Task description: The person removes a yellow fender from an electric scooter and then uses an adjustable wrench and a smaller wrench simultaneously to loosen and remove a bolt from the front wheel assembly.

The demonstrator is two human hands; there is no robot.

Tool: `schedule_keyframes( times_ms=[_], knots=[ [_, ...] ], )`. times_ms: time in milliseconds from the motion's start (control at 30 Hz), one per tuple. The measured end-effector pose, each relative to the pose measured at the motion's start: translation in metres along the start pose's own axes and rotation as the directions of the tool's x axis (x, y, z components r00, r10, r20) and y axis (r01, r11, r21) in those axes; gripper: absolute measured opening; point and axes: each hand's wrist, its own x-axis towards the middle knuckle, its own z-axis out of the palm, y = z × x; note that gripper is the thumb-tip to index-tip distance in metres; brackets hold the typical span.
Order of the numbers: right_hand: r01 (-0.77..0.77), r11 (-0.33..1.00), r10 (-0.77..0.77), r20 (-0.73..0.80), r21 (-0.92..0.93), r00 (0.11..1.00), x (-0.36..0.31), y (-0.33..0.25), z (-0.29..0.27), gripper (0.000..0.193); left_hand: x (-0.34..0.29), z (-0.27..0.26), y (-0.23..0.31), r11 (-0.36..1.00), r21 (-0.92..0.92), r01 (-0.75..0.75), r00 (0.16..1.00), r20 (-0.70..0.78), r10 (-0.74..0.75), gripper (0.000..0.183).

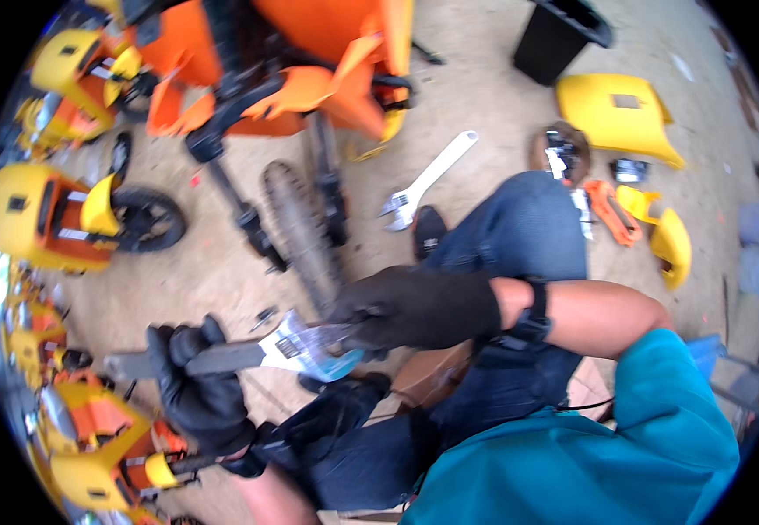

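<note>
Steel adjustable wrench (257,353) between both gloved hands: left hand (197,385) gripping handle, right hand (414,306) pinching jaw.

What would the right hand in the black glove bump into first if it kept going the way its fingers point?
The right hand points left, toward the jaw end of the adjustable wrench that the left hand grips by the handle. It already seems to touch that jaw end, so the wrench comes first, though depth is hard to judge.

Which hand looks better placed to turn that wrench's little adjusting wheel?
The right hand, probably. Its gloved fingertips already sit at the head of the adjustable wrench, where the jaws are. The left hand is wrapped around the dark handle at the far end, so it is steadying the tool.
</note>
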Motion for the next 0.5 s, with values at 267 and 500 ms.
schedule_keyframes(
  times_ms=[267,500],
  knots=[
    [0.11,0.988,-0.097,-0.123,0.106,0.988,0.005,0.021,0.008,0.014,0.009,-0.035,0.0,0.999,0.03,-0.022,0.965,0.263,0.013,0.026],
    [-0.147,0.927,0.197,-0.115,0.344,0.974,-0.01,-0.016,-0.027,0.025,0.011,-0.011,-0.021,0.944,-0.13,0.305,0.952,0.026,-0.304,0.028]
  ],
)
